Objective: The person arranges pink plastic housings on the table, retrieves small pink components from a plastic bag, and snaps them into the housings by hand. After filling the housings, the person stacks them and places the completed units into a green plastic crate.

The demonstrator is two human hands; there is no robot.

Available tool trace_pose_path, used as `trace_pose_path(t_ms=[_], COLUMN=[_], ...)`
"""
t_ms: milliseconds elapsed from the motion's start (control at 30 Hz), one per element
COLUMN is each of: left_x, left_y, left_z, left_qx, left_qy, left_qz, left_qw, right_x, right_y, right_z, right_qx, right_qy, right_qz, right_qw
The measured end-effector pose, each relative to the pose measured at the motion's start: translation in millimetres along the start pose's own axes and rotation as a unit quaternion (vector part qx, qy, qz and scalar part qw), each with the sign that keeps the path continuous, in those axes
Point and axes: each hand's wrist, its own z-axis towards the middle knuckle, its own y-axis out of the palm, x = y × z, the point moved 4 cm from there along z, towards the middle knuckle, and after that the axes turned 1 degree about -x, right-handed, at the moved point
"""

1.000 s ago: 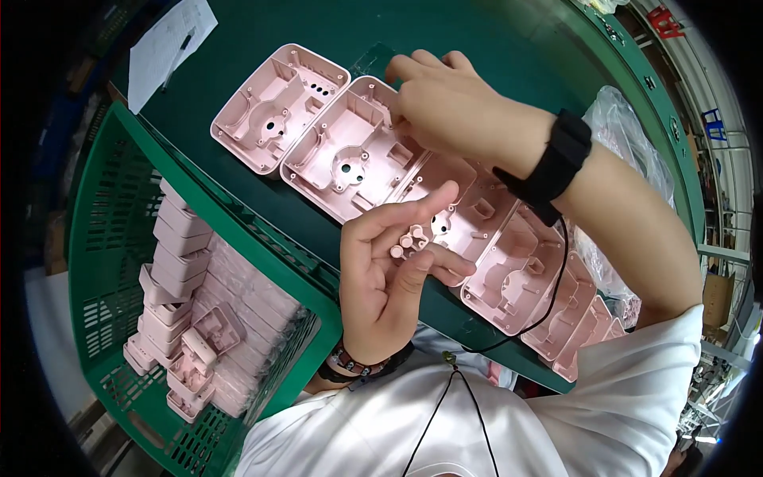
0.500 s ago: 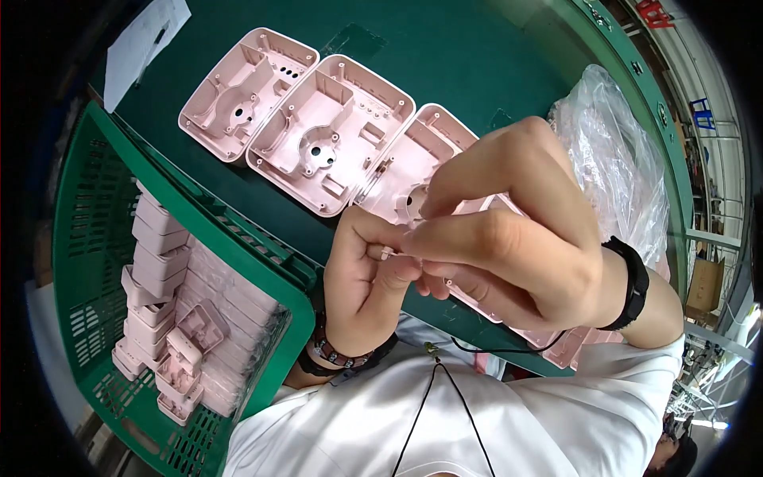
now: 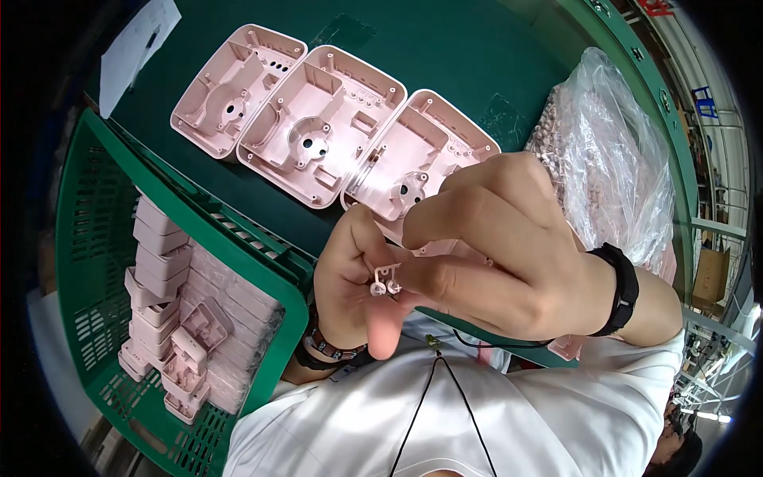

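A small pink plastic piece with a thin frame and two round button-like ends (image 3: 385, 282) sits in front of my left palm. My right hand (image 3: 509, 254) reaches across from the right, its thumb and forefinger closed on the piece's edge. Beneath it, my left hand (image 3: 350, 274) is turned palm up with the thumb stretched apart; its other fingertips are partly hidden behind my right hand. Just beyond my hands lie pink plastic housings, inner side up: a left one (image 3: 238, 91), a middle one (image 3: 322, 127) and a right one (image 3: 421, 151), partly covered by my right hand.
A green crate (image 3: 290, 326) at the left holds stacked pink housings (image 3: 163, 258) and plastic-wrapped ones. At the right a clear plastic bag (image 3: 612, 159) holds many small pink parts. White paper with a pen (image 3: 139, 60) lies at the far left of the green table (image 3: 453, 48).
My left thumb has swung down and away from the pinch, exposing the small piece. Both hands shifted slightly left, and the view moved a little, showing more of the right housing.
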Motion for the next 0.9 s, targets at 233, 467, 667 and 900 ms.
trace_pose_path(t_ms=[233, 467, 667, 900], left_x=[13, 8, -1, 4], left_y=[14, 12, 20, 15], left_z=[8, -12, -15, -12], left_qx=[0.085, 0.052, -0.069, -0.057], left_qy=[0.031, 0.182, 0.233, 0.213], left_qz=[0.214, 0.176, 0.278, 0.302], left_qw=[0.973, 0.966, 0.929, 0.928], right_x=[3, 50, 106, 137], right_y=[-4, 1, 52, 113], right_z=[8, 84, 171, 166], right_qx=[-0.085, -0.084, -0.239, -0.245], right_qy=[0.007, 0.053, 0.136, 0.087], right_qz=[0.017, 0.01, -0.111, -0.205], right_qw=[0.996, 0.995, 0.955, 0.944])
